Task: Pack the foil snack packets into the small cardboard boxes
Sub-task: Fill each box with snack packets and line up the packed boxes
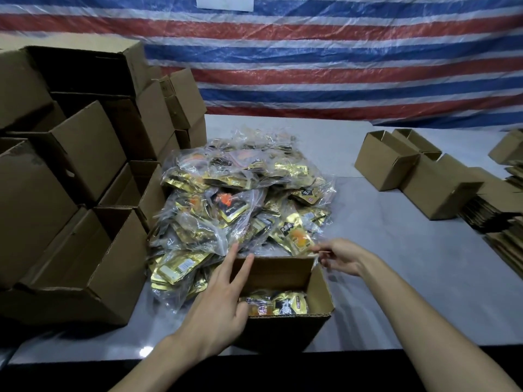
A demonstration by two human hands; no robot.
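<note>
A heap of gold and black foil snack packets (243,193), bundled in clear plastic bags, fills the middle of the table. In front of it stands a small open cardboard box (319,290) with a few packets (280,304) lying in its bottom. My left hand (223,295) reaches over the box's left side, fingers straight and spread, tips touching the plastic at the heap's near edge. My right hand (339,257) pinches the clear plastic edge of a bundle just above the box's far right corner.
Large open cartons (70,210) are stacked at the left, close to the heap. Small empty boxes (410,171) and flattened cardboard (501,222) lie at the right. A striped tarpaulin (339,66) hangs behind the grey table (382,264).
</note>
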